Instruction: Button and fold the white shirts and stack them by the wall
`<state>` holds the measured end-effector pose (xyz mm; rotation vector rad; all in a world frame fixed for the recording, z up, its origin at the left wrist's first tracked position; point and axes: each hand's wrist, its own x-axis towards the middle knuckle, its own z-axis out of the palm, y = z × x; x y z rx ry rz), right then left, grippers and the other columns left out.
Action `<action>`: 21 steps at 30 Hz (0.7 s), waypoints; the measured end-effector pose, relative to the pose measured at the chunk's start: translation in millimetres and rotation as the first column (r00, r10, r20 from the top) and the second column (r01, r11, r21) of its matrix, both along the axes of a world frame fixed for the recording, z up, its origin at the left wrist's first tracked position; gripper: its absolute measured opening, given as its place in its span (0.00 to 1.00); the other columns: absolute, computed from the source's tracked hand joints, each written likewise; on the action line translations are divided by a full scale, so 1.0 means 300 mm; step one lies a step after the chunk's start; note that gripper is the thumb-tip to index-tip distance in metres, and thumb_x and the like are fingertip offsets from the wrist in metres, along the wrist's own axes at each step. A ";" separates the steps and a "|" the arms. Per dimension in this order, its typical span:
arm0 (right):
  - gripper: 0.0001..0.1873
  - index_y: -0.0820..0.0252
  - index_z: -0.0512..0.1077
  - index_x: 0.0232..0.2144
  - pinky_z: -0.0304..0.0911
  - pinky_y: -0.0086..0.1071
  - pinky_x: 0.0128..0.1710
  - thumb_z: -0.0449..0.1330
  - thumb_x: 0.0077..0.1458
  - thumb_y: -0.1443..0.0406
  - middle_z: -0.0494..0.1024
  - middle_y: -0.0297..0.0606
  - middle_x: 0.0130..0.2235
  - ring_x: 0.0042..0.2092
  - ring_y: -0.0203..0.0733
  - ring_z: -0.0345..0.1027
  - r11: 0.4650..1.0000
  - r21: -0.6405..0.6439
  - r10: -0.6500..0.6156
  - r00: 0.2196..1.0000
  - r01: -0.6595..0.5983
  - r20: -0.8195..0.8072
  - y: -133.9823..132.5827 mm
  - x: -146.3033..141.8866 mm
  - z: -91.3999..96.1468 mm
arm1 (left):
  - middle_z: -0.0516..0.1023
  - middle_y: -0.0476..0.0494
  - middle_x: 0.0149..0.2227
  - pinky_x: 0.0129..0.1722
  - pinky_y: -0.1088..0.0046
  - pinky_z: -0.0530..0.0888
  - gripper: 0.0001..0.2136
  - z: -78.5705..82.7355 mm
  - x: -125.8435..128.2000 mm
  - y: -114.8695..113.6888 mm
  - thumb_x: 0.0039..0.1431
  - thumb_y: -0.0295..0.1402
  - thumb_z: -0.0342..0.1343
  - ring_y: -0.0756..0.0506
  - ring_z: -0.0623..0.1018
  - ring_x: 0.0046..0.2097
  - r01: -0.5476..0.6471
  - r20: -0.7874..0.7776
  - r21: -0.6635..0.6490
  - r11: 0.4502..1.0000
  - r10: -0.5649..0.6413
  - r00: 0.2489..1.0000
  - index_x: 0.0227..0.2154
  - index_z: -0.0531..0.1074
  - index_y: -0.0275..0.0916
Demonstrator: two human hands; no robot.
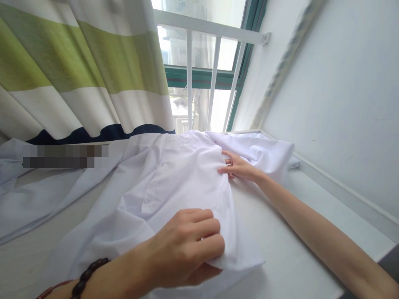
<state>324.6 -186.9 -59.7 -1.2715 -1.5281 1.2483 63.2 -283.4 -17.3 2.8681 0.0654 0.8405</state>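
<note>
Below the window railing (215, 29), head view: white garment (190, 178) spread, creased, on a pale surface (277, 236).
Right hand (238, 167) grasps the garment's right edge, farther off. Left hand (190, 245), dark beaded bracelet (89, 275) at wrist, fingers curled over the near part; can't tell if cloth is pinched underneath. Green-and-white curtain (124, 62) hangs behind, left; white wall (343, 104) at right.
</note>
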 end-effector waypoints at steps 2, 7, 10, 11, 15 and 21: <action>0.38 0.58 0.59 0.57 0.56 0.23 0.16 0.68 0.45 0.63 0.73 0.32 0.33 0.20 0.27 0.58 0.996 0.026 -0.088 0.996 0.088 -0.022 0.016 -0.005 0.006 | 0.64 0.50 0.22 0.24 0.73 0.60 0.12 0.002 0.020 -0.026 0.64 0.33 0.48 0.50 0.63 0.25 -0.003 0.014 -0.027 1.000 0.004 1.000 0.24 0.57 0.40; 0.28 0.60 0.60 0.52 0.52 0.24 0.15 0.63 0.49 0.65 0.69 0.35 0.35 0.21 0.27 0.56 0.956 0.017 -0.288 0.947 0.293 -0.145 0.022 -0.028 0.047 | 0.70 0.50 0.26 0.23 0.74 0.61 0.05 -0.021 0.083 -0.050 0.62 0.27 0.47 0.50 0.67 0.28 -0.095 -0.085 -0.064 0.993 0.090 0.992 0.30 0.62 0.38; 0.27 0.59 0.59 0.52 0.59 0.26 0.18 0.62 0.51 0.64 0.67 0.41 0.44 0.25 0.29 0.63 0.953 0.061 -0.295 0.954 0.298 -0.044 -0.006 -0.028 0.034 | 0.73 0.49 0.31 0.26 0.74 0.64 0.03 -0.052 0.105 -0.035 0.56 0.27 0.52 0.49 0.69 0.31 -0.205 -0.212 -0.100 0.974 0.180 0.961 0.33 0.63 0.38; 0.26 0.58 0.59 0.52 0.62 0.27 0.20 0.61 0.52 0.63 0.66 0.42 0.46 0.26 0.30 0.64 0.957 0.079 -0.280 0.960 0.278 0.011 -0.019 -0.027 0.019 | 0.73 0.48 0.32 0.27 0.73 0.65 0.05 -0.062 0.107 -0.029 0.54 0.28 0.53 0.48 0.70 0.31 -0.263 -0.250 -0.118 0.958 0.228 0.941 0.34 0.63 0.38; 0.22 0.58 0.60 0.51 0.67 0.31 0.29 0.57 0.55 0.61 0.64 0.43 0.49 0.29 0.31 0.66 0.949 0.210 -0.269 0.950 0.233 0.161 -0.075 -0.026 -0.054 | 0.74 0.48 0.32 0.29 0.71 0.66 0.09 -0.083 0.100 -0.020 0.50 0.35 0.57 0.46 0.71 0.32 -0.450 -0.430 -0.174 0.876 0.344 0.835 0.32 0.64 0.39; 0.17 0.56 0.67 0.47 0.68 0.36 0.39 0.58 0.54 0.66 0.61 0.42 0.47 0.35 0.35 0.64 0.841 0.533 -0.328 0.867 0.088 0.374 -0.139 -0.022 -0.033 | 0.74 0.46 0.33 0.36 0.66 0.69 0.07 -0.051 0.088 -0.026 0.54 0.37 0.55 0.43 0.72 0.36 -0.467 -0.594 -0.178 0.866 0.284 0.752 0.28 0.66 0.39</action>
